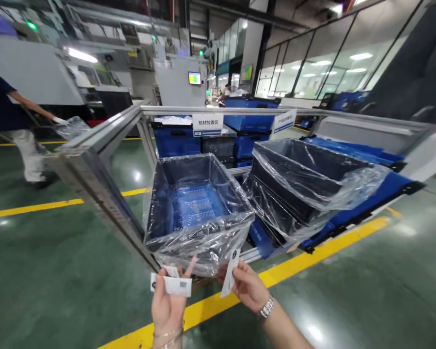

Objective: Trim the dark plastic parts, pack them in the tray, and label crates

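Left hand (pixel 168 301): closed on a white label (pixel 177 285) with a printed code, held flat below the near crate.
Right hand (pixel 247 286): pinching a white paper strip (pixel 229 274) between thumb and fingers, held upright.
Near crate (pixel 198 206): blue, lined with a clear plastic bag, sitting on a metal rack (pixel 105 131) just above both hands.
Second crate (pixel 305 179): bag-lined, tilted, to the right.
Another person (pixel 7 121): far left, holding plastic.

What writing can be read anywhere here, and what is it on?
"包材放置区": white sign on the metal rack rail.
Second sign on the rail: too blurred.
Label in left hand, strip in right hand: print too small.
Wall screen: unreadable.
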`<state>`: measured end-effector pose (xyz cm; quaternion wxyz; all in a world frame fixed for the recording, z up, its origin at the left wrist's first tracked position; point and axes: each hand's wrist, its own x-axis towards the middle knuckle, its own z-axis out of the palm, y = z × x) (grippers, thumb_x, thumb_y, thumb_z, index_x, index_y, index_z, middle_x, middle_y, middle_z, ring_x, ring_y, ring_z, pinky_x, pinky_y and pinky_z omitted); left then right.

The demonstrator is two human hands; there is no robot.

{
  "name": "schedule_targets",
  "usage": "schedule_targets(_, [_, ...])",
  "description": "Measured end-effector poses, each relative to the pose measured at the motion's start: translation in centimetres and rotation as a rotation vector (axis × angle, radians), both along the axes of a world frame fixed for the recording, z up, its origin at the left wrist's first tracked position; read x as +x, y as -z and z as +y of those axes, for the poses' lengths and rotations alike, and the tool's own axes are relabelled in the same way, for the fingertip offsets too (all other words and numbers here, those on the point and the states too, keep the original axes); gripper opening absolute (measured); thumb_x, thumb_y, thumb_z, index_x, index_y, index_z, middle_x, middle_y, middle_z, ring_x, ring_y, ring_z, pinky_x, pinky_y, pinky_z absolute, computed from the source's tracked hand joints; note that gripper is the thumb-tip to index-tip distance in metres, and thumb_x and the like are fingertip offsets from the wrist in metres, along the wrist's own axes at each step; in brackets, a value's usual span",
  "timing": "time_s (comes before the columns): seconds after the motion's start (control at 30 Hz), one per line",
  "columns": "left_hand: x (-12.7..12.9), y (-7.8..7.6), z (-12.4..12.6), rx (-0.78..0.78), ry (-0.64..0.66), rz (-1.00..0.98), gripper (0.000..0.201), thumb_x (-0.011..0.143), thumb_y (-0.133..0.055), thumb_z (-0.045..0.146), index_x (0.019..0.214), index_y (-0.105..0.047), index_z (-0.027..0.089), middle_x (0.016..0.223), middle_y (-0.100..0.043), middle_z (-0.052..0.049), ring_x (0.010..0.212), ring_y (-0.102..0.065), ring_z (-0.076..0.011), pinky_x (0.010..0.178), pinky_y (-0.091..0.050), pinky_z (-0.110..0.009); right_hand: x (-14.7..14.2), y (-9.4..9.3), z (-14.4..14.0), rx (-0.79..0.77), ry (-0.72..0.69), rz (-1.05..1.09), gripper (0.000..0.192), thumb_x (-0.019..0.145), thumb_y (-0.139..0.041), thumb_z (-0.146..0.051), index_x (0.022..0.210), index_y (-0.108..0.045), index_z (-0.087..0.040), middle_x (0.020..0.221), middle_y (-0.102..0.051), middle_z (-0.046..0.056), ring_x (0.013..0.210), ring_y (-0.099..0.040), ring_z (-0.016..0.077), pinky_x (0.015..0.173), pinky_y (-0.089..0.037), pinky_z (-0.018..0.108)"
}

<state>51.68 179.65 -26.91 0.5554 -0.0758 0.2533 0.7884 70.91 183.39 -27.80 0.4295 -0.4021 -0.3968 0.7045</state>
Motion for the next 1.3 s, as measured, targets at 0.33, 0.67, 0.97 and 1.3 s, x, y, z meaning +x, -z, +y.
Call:
schedule_targets(0.33, [0.1, -14.4, 5.4, 0.237, -0.166, 0.13, 0.051, 0.099, -0.031, 0.028, 0.066, -0.069, 0.022, 0.071, -0.074, 0.004, 0.065, -0.066, -0.0097, 0.11, -0.018, -0.068, 5.2, -0.9, 4.4, 0.365, -0.124, -0.513, 0.036, 0.064, -0.071, -0.057, 0.06, -0.067, -0.022, 0.045, -0.056, -0.003, 0.04, -0.047, 0.0104, 0.041, -0.04, 0.023])
schedule_targets(0.67, [0.7, -14.0, 4.3, 0.305, -0.052, 0.159, 0.051, 0.097, -0.034, 0.027, 0.063, -0.072, 0.023, 0.079, -0.074, -0.001, 0.081, -0.069, -0.0171, 0.103, -0.036, -0.066, 3.1, 1.2, 10.6, 0.939, 0.108, -0.823, 0.045, 0.082, -0.045, -0.061, 0.075, -0.066, -0.022, 0.08, -0.075, 0.009, 0.073, -0.07, 0.0221, 0.071, -0.056, 0.035])
schedule_targets(0.97, [0.7, -13.1, 3.9, 0.362, 0.0, 0.235, 0.041, 0.095, -0.042, 0.025, 0.068, -0.073, 0.022, 0.081, -0.074, -0.001, 0.081, -0.07, -0.0174, 0.105, -0.037, -0.061, 2.3, 0.5, 10.9, 1.34, 0.021, -1.306, 0.034, 0.086, -0.042, -0.025, 0.077, -0.072, -0.014, 0.069, -0.073, 0.015, 0.065, -0.069, 0.0261, 0.063, -0.052, 0.035])
schedule_targets(1.3, [0.7, -12.6, 3.6, 0.384, 0.016, 0.227, 0.039, 0.095, -0.042, 0.023, 0.072, -0.074, 0.02, 0.084, -0.075, -0.003, 0.083, -0.07, -0.0191, 0.102, -0.038, -0.064, 1.6, -0.3, 11.0, 1.382, -0.146, -1.622, 0.026, 0.084, -0.048, -0.02, 0.079, -0.072, -0.016, 0.05, -0.064, 0.008, 0.043, -0.057, 0.0194, 0.042, -0.036, 0.026])
